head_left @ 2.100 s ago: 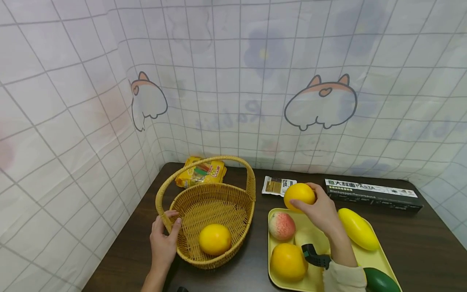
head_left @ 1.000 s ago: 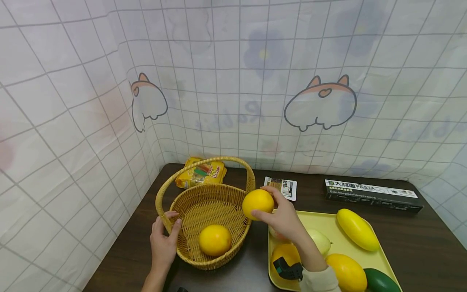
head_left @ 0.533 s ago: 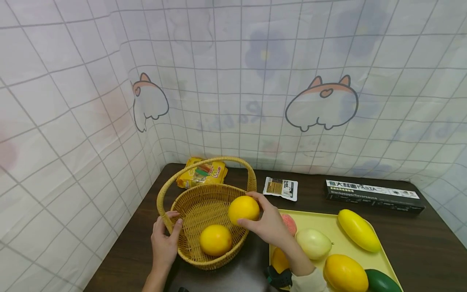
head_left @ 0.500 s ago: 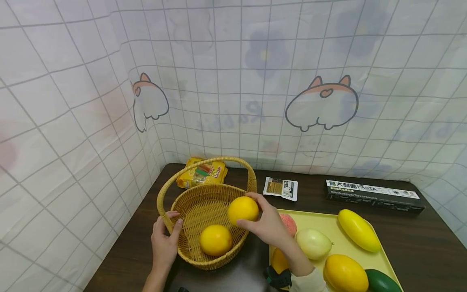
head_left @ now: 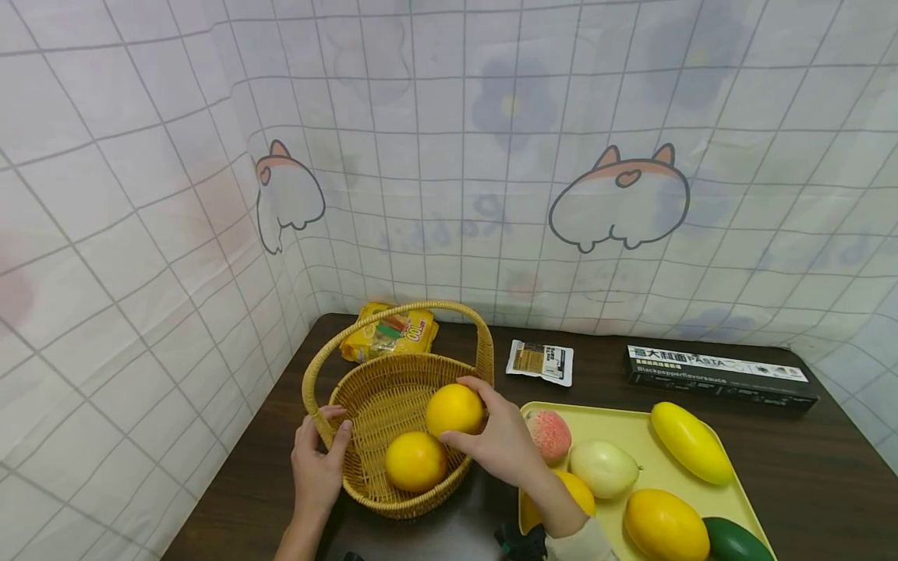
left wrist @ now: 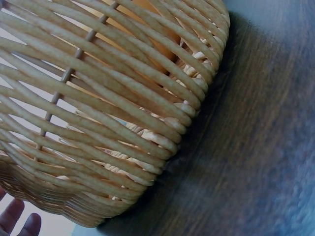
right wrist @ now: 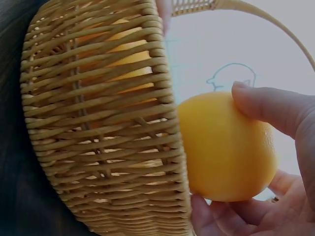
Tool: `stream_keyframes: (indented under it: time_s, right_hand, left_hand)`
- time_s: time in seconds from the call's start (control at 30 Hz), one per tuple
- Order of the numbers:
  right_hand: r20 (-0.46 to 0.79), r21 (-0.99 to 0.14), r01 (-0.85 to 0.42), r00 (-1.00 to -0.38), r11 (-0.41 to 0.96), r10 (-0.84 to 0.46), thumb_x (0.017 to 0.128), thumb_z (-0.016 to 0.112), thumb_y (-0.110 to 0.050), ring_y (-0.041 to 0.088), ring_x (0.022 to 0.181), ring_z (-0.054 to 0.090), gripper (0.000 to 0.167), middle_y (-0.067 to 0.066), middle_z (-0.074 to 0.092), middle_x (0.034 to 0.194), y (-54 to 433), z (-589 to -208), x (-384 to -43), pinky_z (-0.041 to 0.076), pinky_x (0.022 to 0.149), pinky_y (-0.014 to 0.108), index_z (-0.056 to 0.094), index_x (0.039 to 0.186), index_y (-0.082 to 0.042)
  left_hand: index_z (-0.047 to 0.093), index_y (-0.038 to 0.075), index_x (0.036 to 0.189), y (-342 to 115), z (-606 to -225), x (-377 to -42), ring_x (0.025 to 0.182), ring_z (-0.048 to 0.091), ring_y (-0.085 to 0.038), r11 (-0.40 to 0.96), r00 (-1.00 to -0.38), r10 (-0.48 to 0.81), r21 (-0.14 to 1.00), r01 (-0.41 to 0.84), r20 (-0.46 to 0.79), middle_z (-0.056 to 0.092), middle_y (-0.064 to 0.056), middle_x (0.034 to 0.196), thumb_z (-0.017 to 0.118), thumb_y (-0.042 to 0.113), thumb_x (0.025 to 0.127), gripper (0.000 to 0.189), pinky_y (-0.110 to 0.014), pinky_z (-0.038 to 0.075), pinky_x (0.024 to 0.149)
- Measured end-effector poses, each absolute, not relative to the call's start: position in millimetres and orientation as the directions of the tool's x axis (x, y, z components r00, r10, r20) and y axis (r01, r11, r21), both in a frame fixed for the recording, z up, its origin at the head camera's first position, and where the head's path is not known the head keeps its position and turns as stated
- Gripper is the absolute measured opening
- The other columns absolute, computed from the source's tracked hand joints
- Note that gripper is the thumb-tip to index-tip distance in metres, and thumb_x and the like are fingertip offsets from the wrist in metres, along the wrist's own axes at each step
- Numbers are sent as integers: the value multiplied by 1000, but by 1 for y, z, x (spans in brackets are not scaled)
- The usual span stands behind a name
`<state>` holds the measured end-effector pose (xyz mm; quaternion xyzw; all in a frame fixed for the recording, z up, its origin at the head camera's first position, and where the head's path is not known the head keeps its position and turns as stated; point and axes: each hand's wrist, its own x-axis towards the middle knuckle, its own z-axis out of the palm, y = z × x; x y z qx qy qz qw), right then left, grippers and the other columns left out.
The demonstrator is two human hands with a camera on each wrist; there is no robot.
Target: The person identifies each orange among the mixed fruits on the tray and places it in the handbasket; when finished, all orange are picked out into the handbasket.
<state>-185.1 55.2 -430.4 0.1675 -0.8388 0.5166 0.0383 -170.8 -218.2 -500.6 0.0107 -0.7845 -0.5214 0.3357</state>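
Note:
My left hand grips the left side of a woven wicker basket, its thumb at the rim by the handle's foot. In the left wrist view the fingertips show beside the basket's weave. My right hand holds a round yellow-orange fruit, with thumb and fingers on opposite sides. This fruit is just inside the basket's right rim in the head view; the right wrist view shows the fruit beside the woven wall. A similar yellow-orange fruit lies on the basket's bottom.
Right of the basket, a pale yellow tray bears a peach, a pale green fruit, several yellow fruits and a dark green one. Behind are a yellow snack packet, a small sachet and a black pasta box.
My right hand has carried the fruit leftward from above the tray, over the basket's right rim, and a little lower. The left hand keeps its grip on the basket.

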Motion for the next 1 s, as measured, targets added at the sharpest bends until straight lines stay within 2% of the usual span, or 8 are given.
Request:
stream_keyframes:
  time_s: [0.23,0.5,0.77,1.0]
  right_hand:
    - [200,-810,-264,-964,523,-176,70,87,-41,21,96,52,74,4,63,113,52,-439,-187,48,73,38,55,134,-26]
    - [157,-772,-235,-971,591,-181,70,85,-47,19,92,49,77,4,59,108,50,-444,-188,46,69,36,54,137,-25]
    - [200,-723,-285,-958,629,-204,69,85,-46,18,89,45,77,1,58,108,46,-448,-187,43,66,34,55,137,-25]
    - [267,-678,-356,-934,643,-236,73,85,-41,17,92,46,72,-2,63,119,46,-450,-187,43,71,34,56,136,-20]
  left_hand:
    - [69,5,110,-219,-501,-170,108,49,-18,463,-785,-359,827,320,505,63,-8,114,70,7,90,20,-41,34,88]
    - [69,6,110,-218,-501,-172,106,48,-16,464,-786,-356,826,320,505,63,-7,114,70,9,90,20,-41,34,87]
    - [69,5,110,-218,-500,-171,107,48,-15,460,-785,-366,831,314,500,62,-8,116,70,6,90,21,-41,34,89]
    - [69,5,111,-218,-500,-170,106,48,-15,459,-787,-372,834,306,493,63,-9,115,69,8,90,21,-41,34,89]
